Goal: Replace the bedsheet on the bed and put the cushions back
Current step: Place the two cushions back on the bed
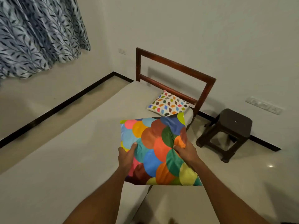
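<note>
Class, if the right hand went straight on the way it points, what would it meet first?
The multicoloured scale-patterned cushion the right hand grips; beyond it, probably the plain beige bedsheet, though depth is unclear.

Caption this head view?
Left hand and right hand grip a bright cushion over the bed's edge; second cushion sits by headboard.

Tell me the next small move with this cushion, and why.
Probably carry the multicoloured cushion, gripped by left hand and right hand, forward and set it beside the leaf-print cushion already lying at the headboard, where bare sheet shows.
</note>
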Tool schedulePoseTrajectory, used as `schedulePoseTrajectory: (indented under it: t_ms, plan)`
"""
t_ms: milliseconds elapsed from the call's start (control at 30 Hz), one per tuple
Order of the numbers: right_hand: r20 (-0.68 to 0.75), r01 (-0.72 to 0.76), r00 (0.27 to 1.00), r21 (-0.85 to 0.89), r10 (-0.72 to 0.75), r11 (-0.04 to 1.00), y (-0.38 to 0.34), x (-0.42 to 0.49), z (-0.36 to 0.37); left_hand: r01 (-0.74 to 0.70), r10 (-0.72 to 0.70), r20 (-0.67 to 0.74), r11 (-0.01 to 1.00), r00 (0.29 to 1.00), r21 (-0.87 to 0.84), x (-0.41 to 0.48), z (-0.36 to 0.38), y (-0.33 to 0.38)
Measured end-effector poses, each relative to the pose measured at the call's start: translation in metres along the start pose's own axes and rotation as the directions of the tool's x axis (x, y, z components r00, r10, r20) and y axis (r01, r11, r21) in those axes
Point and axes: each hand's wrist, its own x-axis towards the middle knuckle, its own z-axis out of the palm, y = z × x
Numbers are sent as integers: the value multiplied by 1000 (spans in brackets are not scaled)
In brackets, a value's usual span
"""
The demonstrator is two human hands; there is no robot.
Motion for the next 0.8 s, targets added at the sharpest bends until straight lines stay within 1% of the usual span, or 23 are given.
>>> schedulePoseTrajectory:
  t_ms: [133, 233, 300, 367, 433, 500, 600, 667, 733, 800]
  plan:
    - [69, 3, 998, -53, 1, 999, -1, 69, -21, 37, -38, -30, 999, 999, -20, 40, 52, 12]
    - [198, 68, 979, -44, -58, 997, -1, 135, -38, 70, -73, -81, 997, 994, -40, 65, 95, 22]
    - [253, 68, 965, -8, -64, 998, -1, 184, -53, 88, -94, -118, 995, 989, -54, 82, 126, 33]
    - [290, 34, 957, -6, -31, 999, -6, 225, -71, 114, -125, -154, 991, 980, -75, 93, 154, 40]
    - [344, 17, 939, -51, 1, 999, -12, 274, -96, 131, -151, -205, 986, 967, -106, 110, 193, 49]
    - [365, 3, 931, -80, 26, 997, -21, 306, -111, 127, -154, -219, 983, 964, -134, 122, 214, 54]
    - [373, -8, 925, -181, 76, 983, -32, 375, -137, 143, -174, -228, 979, 958, -146, 161, 256, 50]
    - [383, -12, 920, -193, 86, 981, -37, 406, -144, 149, -185, -241, 976, 953, -161, 176, 270, 42]
    - [430, 8, 898, -229, 94, 973, -45, 437, -146, 160, -202, -266, 972, 943, -172, 182, 284, 61]
    - [477, 30, 875, -226, 84, 974, -50, 467, -143, 131, -175, -254, 975, 951, -178, 190, 294, 82]
